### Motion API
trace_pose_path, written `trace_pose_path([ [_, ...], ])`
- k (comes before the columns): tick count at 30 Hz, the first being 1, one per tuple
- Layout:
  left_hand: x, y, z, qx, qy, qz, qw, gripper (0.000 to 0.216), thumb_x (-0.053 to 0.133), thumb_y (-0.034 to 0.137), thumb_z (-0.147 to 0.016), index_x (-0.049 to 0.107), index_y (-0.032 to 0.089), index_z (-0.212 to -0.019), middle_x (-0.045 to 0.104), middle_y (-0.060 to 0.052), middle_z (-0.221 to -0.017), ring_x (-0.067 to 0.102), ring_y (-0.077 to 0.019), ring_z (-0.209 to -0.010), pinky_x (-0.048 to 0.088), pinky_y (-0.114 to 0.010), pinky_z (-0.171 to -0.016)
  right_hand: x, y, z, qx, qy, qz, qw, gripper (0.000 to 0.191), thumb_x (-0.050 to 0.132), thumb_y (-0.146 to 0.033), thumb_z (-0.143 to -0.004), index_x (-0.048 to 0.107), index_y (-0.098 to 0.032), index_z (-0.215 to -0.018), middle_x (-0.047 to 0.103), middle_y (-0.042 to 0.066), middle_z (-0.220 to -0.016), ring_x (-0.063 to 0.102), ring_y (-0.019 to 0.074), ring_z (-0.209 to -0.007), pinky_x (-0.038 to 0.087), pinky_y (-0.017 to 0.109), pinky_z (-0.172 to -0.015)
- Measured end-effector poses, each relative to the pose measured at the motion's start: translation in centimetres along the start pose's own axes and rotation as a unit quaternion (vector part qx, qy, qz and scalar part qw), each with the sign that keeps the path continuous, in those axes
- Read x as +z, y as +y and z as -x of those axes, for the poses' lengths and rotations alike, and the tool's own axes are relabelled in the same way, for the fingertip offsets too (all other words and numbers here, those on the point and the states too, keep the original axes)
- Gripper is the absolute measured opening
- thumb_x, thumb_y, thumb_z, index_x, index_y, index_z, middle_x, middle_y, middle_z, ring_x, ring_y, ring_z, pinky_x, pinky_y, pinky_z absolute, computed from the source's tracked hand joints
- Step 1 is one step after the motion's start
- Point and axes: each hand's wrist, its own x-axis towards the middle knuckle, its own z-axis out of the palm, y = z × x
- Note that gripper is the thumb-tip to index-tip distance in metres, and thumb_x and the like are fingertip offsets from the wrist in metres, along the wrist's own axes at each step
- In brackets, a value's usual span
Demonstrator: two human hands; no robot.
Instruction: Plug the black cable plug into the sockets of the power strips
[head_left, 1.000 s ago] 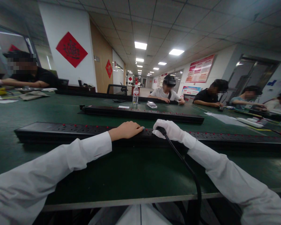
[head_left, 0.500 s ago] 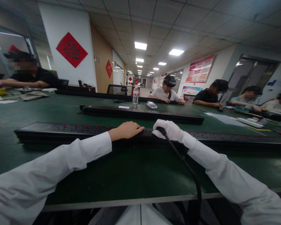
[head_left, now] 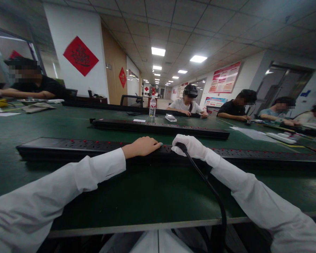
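Observation:
A long black power strip with red dots along its top lies across the green table in front of me. My left hand, bare, rests flat on top of it with the fingers stretched to the right; some fingers are partly hidden. Just right of it, my right hand, in a white glove, is closed around a black plug at the strip's top face. Whether the plug's pins sit in a socket is hidden. Its thick black cord runs down over the table's front edge.
A second black power strip lies parallel behind, with another long black bar farther back. A water bottle and a small white device stand between them. Several people sit around the table. Papers lie at right.

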Motion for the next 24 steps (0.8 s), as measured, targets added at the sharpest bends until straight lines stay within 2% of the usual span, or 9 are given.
trace_pose_path([
  [15, 0.00, -0.08, -0.03, 0.009, 0.003, -0.006, 1.000, 0.059, 0.015, 0.053, -0.087, 0.059, 0.020, -0.108, 0.064, -0.010, -0.096, 0.060, -0.0232, -0.080, 0.043, -0.030, -0.064, 0.03, -0.02, 0.01, -0.002, 0.002, -0.007, 1.000, 0.016, 0.050, -0.034, -0.079, 0.056, -0.020, -0.080, 0.058, 0.001, -0.079, 0.052, 0.0096, -0.068, 0.038, 0.020, -0.062],
  [20, 0.04, -0.06, -0.05, -0.001, 0.000, 0.017, 1.000, 0.062, 0.014, 0.056, -0.086, 0.061, 0.020, -0.104, 0.065, -0.009, -0.097, 0.061, -0.0214, -0.080, 0.043, -0.029, -0.067, -0.02, -0.05, -0.01, 0.003, 0.000, -0.007, 1.000, 0.016, 0.050, -0.034, -0.079, 0.056, -0.020, -0.080, 0.057, 0.001, -0.079, 0.052, 0.0096, -0.068, 0.038, 0.020, -0.063],
  [24, 0.22, -0.14, -0.18, 0.000, 0.011, 0.008, 1.000, 0.063, 0.013, 0.056, -0.086, 0.062, 0.018, -0.100, 0.065, -0.011, -0.095, 0.061, -0.0241, -0.080, 0.044, -0.032, -0.067, 0.07, 0.10, 0.02, -0.002, -0.001, -0.007, 1.000, 0.016, 0.050, -0.034, -0.079, 0.056, -0.020, -0.080, 0.057, 0.001, -0.079, 0.051, 0.0095, -0.069, 0.038, 0.020, -0.062],
])
